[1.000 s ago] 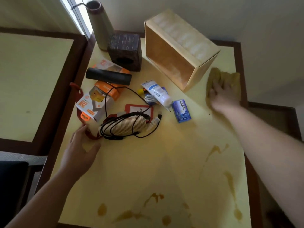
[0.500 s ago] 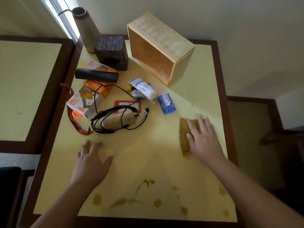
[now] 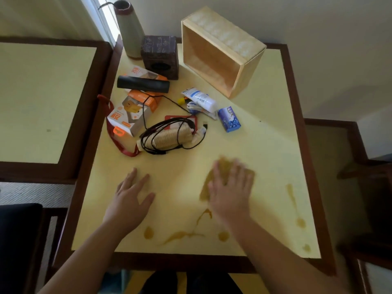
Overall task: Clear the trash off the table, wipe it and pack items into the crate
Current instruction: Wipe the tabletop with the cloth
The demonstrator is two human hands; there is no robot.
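Right hand (image 3: 230,192) flat, fingers straight, pressing yellow cloth (image 3: 212,179) on table (image 3: 265,149). Cloth near front of table, just behind brown spills (image 3: 182,235). Left hand (image 3: 129,200) flat on table, holds nothing, steadies. Crate (image 3: 222,52) at back of table, on its side. Tip: press hard, pull cloth over spills toward front edge, keep away from cables (image 3: 167,134).

Pale yellow counter (image 3: 265,158) with a dark brown border

Amber spill stains (image 3: 182,235) mark it; the cloth (image 3: 212,177) is mustard yellow, the crate (image 3: 222,52) light wood, the soap box (image 3: 229,119) blue with white lettering, the cable (image 3: 157,132) black, the charger boxes (image 3: 131,115) orange, white and grey.
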